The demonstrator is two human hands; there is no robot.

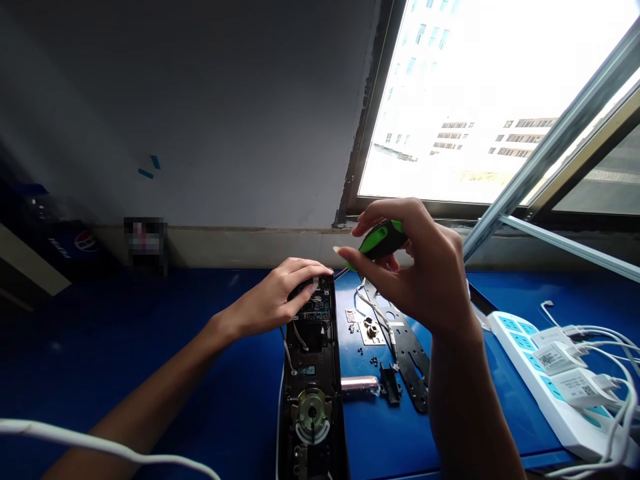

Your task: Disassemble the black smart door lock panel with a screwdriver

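An opened door-lock body (313, 373) lies lengthwise on the blue table (150, 333), its circuit board and round motor part exposed. My left hand (285, 293) rests over the far end of the lock, fingers curled on it and pressing it down. My right hand (415, 267) is closed around a screwdriver with a green and black handle (383, 240). Its thin shaft points left and down to the lock's top right corner.
A black metal plate (407, 347), a small brass part (371, 328), loose screws (373, 360) and a metal cylinder (360, 385) lie right of the lock. A white power strip (540, 380) with several chargers sits at the right. A white cable (100, 448) crosses the near left. Wall and window behind.
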